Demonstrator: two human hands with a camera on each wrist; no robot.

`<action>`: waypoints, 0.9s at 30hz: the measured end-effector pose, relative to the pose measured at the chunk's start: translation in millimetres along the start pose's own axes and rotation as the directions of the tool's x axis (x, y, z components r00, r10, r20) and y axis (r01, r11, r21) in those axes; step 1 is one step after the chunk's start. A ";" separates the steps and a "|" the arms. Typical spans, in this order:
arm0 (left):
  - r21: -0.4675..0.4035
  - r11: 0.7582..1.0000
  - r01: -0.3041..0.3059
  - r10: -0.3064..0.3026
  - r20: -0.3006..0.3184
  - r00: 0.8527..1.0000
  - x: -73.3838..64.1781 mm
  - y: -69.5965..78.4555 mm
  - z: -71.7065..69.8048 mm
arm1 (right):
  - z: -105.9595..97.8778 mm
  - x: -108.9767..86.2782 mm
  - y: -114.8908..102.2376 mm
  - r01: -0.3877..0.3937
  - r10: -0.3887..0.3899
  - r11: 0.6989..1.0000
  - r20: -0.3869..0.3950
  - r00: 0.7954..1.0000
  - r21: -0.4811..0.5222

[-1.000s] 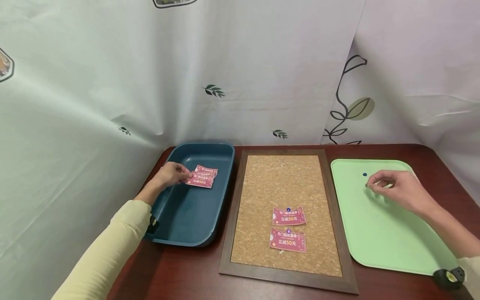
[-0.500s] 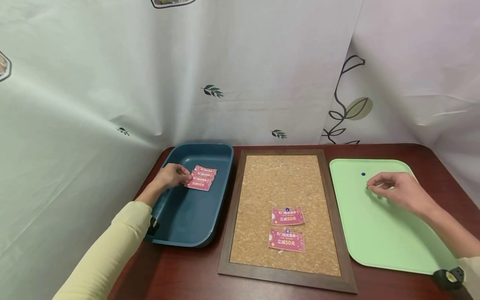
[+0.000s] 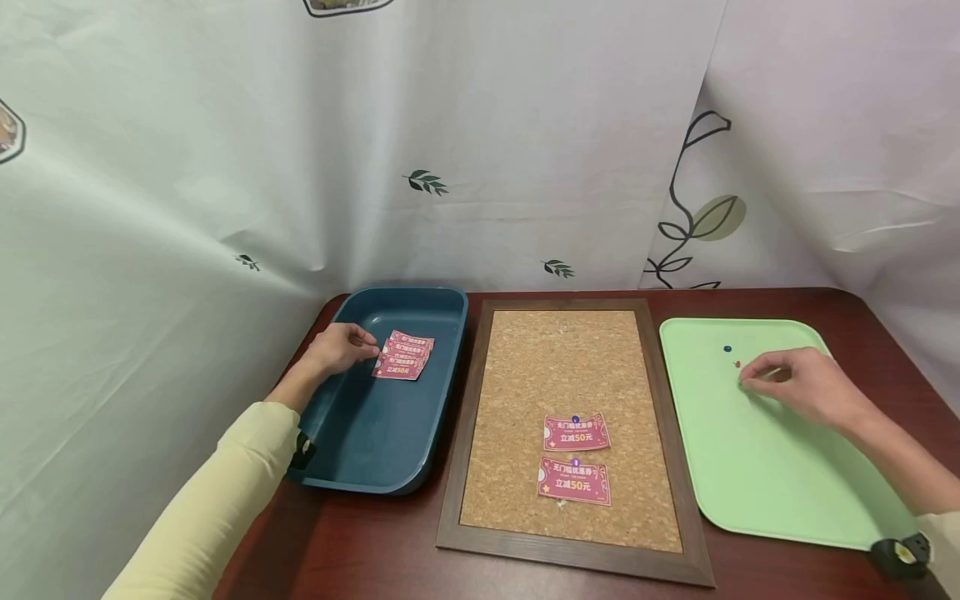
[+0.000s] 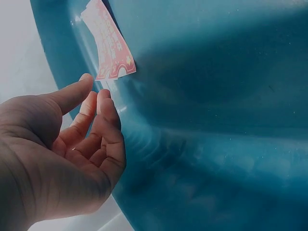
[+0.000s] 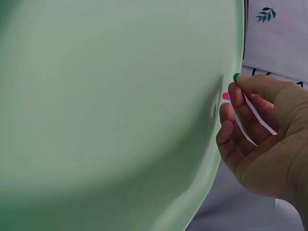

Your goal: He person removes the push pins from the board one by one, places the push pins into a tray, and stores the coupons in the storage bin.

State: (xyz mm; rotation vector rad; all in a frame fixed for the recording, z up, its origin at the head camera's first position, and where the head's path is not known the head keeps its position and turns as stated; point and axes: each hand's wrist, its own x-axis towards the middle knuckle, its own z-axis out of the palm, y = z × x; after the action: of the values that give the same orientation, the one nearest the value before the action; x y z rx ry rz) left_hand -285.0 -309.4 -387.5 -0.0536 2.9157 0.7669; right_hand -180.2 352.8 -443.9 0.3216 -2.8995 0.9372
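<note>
My left hand point(image 3: 341, 348) hovers at the left of several pink coupons point(image 3: 405, 358) lying overlapped in the dark blue bin. In the left wrist view, a gap separates the thumb and loosely bent fingers of the left hand point(image 4: 72, 139) from the coupons point(image 4: 113, 48), and nothing is between them. Over the light green tray, my right hand point(image 3: 802, 383) pinches a small green push pin point(image 5: 236, 77) between thumb and index finger. A blue push pin point(image 3: 727, 348) and a red one point(image 3: 737, 364) lie on the tray just beyond these fingers.
Between the blue bin point(image 3: 360, 450) and the green tray point(image 3: 772, 492) lies a framed cork board point(image 3: 540, 358). Two coupons are pinned on it: the upper coupon point(image 3: 576, 434) and the lower coupon point(image 3: 573, 483). A patterned cloth wall point(image 3: 487, 125) stands behind the table.
My left hand has let go of the coupon and drawn back slightly left. The right hand has shifted a little right and toward me, and the red push pin has come into view.
</note>
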 end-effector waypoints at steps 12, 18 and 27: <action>-0.023 0.999 -0.045 0.044 -0.018 0.999 0.3 4.6 0.2 | 1.1 0.7 4.5 -0.009 0.008 0.999 -0.028 1.000 -0.040; -0.021 0.993 -0.114 0.114 -0.020 0.993 -2.8 14.9 0.0 | 1.6 0.6 4.2 -0.025 0.023 0.998 -0.043 0.999 -0.049; -0.074 0.983 -0.166 0.162 -0.049 0.985 -11.0 38.6 -2.9 | -8.5 1.7 -6.4 -0.042 0.045 0.999 -0.143 0.989 0.028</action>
State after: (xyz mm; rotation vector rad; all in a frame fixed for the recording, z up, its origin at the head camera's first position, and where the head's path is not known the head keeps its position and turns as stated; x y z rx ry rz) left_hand -277.0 -277.2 -364.7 0.1674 2.9576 0.9153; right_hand -180.3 352.4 -433.1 0.1850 -2.7762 0.9613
